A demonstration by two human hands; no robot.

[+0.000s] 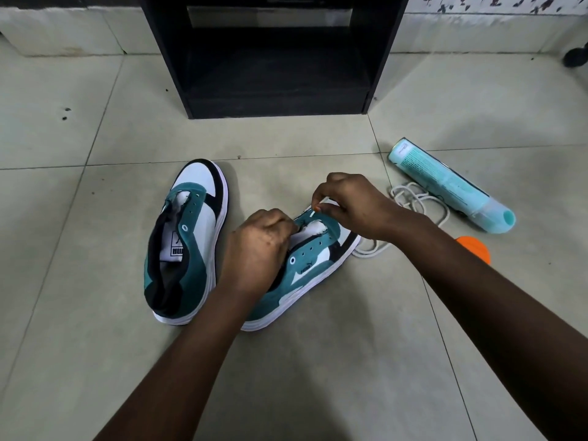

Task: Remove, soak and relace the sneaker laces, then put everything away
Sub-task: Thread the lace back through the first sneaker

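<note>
In front of the black open-fronted cabinet (pixel 273 58), two teal, white and black suede sneakers (pixel 187 240) lie on tile. My left hand (pixel 257 249) grips the nearer sneaker (pixel 313 262); my right hand (pixel 346 205) pinches what seems one white cord lace's (pixel 413 202) tip.

Not much to see of the person, just two bare forearms coming in from the bottom edge toward the sneaker (pixel 305 265), with no sleeves, watch, bracelets or rings anywhere. The left hand (pixel 257 253) is bare on the sneaker's near side, knuckles and back facing the camera. The right hand (pixel 346 202), over the sneaker's toe end, is bare too, and one fingertip nail there looks painted orange.
</note>
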